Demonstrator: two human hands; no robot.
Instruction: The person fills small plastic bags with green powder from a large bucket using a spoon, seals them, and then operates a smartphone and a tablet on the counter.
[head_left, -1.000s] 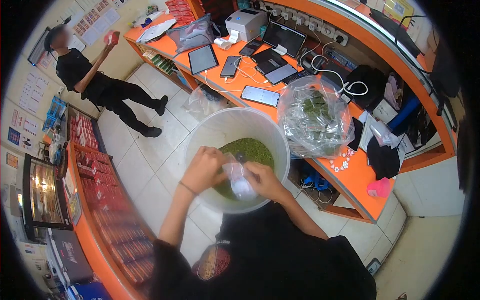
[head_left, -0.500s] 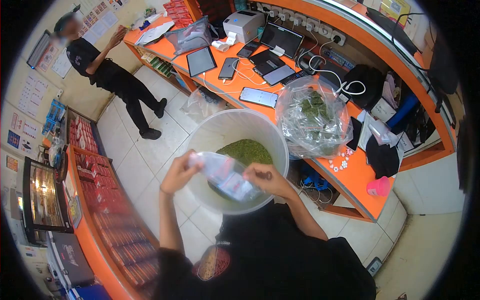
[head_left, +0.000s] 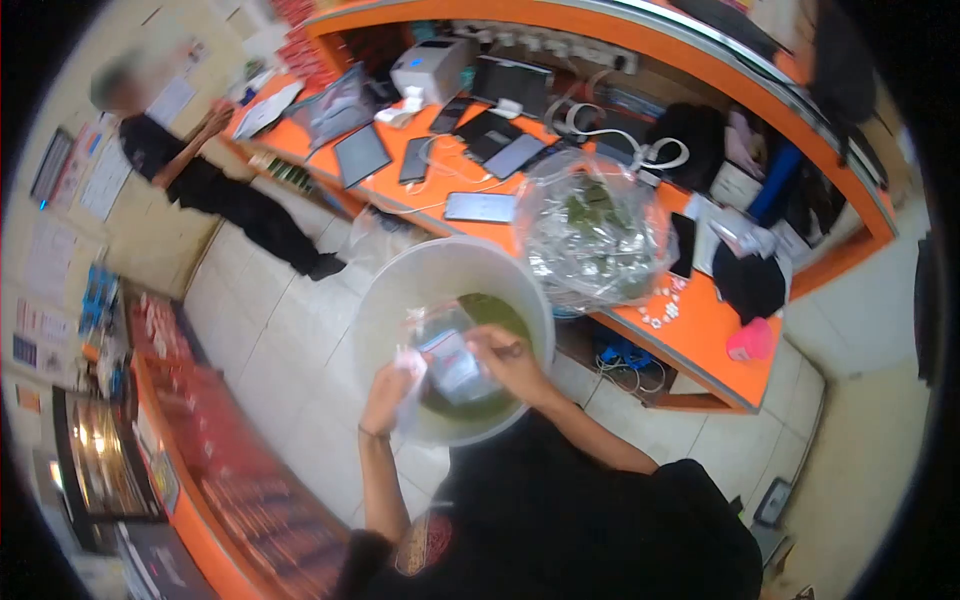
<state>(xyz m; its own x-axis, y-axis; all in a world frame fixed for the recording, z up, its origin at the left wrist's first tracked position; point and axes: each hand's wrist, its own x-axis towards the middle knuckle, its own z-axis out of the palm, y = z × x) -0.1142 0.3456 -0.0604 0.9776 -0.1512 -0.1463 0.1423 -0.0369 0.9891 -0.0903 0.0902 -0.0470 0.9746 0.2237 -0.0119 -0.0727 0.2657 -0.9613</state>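
A large translucent bucket [head_left: 372,315] stands in front of my body, with green, finely chopped flakes [head_left: 497,312] in its bottom. Over its mouth, my right hand [head_left: 508,362] grips a clear zip bag [head_left: 455,362] with a pale label-like patch. A small brown piece, perhaps a handle, shows at the right fingers; I cannot make out what it is. My left hand [head_left: 385,398] is closed around whitish-pink plastic packaging [head_left: 408,365], blurred, at the bucket's near left rim. Whether the left fingers also touch the clear bag cannot be made out.
On the orange counter [head_left: 690,355] lie a big clear bag of green packets [head_left: 595,225], phones [head_left: 480,207], a tablet [head_left: 361,155], a label printer [head_left: 432,68] and a pink cup [head_left: 750,340]. Red boxes [head_left: 215,420] fill the left shelf. A person in black [head_left: 215,190] stands at the far left.
My left hand has come down and away from the right, taking the whitish-pink plastic with it. The clear bag now hangs from my right hand. The camera view has shifted and tilted.
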